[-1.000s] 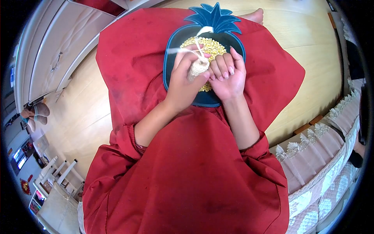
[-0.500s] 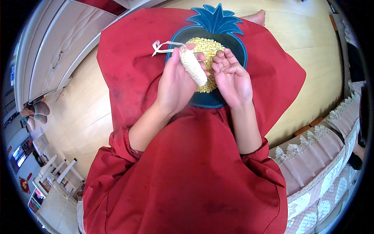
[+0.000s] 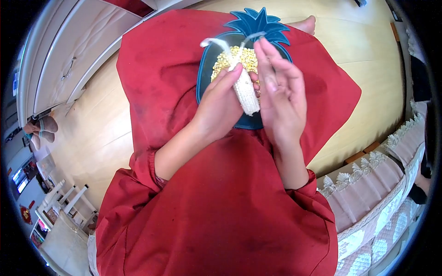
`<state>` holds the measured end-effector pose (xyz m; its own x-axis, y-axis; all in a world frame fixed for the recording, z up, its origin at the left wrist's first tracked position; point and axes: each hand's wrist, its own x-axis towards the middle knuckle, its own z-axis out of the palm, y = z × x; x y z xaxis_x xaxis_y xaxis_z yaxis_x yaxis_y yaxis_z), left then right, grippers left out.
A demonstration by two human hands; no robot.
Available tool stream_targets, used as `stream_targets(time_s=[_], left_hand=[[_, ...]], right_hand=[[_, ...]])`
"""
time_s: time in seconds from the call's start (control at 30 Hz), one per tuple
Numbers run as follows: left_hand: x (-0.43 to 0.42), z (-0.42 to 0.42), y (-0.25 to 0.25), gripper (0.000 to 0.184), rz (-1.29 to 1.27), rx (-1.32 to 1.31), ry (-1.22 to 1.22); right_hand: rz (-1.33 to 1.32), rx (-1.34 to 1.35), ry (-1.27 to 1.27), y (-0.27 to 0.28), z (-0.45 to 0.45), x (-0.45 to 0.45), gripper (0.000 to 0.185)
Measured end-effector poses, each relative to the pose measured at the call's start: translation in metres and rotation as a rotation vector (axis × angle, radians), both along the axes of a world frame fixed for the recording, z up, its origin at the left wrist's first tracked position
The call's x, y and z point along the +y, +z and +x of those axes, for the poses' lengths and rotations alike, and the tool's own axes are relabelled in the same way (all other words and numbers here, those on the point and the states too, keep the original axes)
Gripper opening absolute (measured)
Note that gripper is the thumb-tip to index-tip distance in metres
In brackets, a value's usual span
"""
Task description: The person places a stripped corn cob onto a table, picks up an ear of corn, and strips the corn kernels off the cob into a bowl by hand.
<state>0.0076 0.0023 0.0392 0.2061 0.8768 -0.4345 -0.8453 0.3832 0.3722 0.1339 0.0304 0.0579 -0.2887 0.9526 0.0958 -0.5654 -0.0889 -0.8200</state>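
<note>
A stripped corn cob (image 3: 247, 95), pale and bare of kernels, lies slanted in my left hand (image 3: 220, 108), thumb on top and fingers underneath. Two whitish husk strips (image 3: 218, 42) trail from its upper end, blurred. Just right of the cob is my right hand (image 3: 286, 103), its fingers stretched out and pointing up. One strip reaches its fingertips; whether they touch it I cannot tell. Below both hands sits a dark blue pineapple-shaped tray (image 3: 200, 83) with leafy points at its far end. Loose yellow corn kernels (image 3: 222, 64) cover its middle, partly hidden by the hands.
The tray rests on red cloth (image 3: 161, 69) spread over my lap. A bare foot (image 3: 306, 25) shows beyond it on the wooden floor (image 3: 354, 55). At right is a lace-trimmed sofa (image 3: 363, 198), at left a white cabinet (image 3: 73, 50) and chair (image 3: 69, 239).
My left hand has moved right with the cob, and the husk strips have swung upward. The right hand has straightened its fingers and turned, rising beside the cob.
</note>
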Motion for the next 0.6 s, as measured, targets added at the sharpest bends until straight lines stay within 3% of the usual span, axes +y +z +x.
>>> stream_targets(time_s=[0.1, 0.2, 0.3, 0.43, 0.53, 0.6], left_hand=[[0.001, 0.008, 0.013, 0.040, -0.108, -0.061, 0.027], [0.000, 0.005, 0.009, 0.043, -0.083, -0.189, 0.074], [0.005, 0.004, 0.019, 0.042, -0.093, -0.275, 0.179], [0.006, -0.006, 0.004, 0.038, 0.103, -0.565, 0.173], [0.006, -0.016, 0.020, 0.033, -0.074, -0.488, 0.200], [0.008, -0.034, 0.035, 0.029, -0.017, -0.417, 0.190]], right_hand=[[0.286, -0.407, 0.132, 0.003, -0.003, 0.000, 0.031], [0.129, -0.260, 0.196, 0.007, -0.012, -0.005, 0.039], [0.061, 0.148, 0.188, 0.008, -0.018, 0.000, 0.044], [-0.132, 0.340, 0.138, 0.023, -0.014, 0.005, 0.052], [-0.200, 0.531, 0.213, 0.022, 0.001, 0.017, 0.050], [-0.154, 0.351, 0.157, 0.012, 0.009, 0.023, 0.047]])
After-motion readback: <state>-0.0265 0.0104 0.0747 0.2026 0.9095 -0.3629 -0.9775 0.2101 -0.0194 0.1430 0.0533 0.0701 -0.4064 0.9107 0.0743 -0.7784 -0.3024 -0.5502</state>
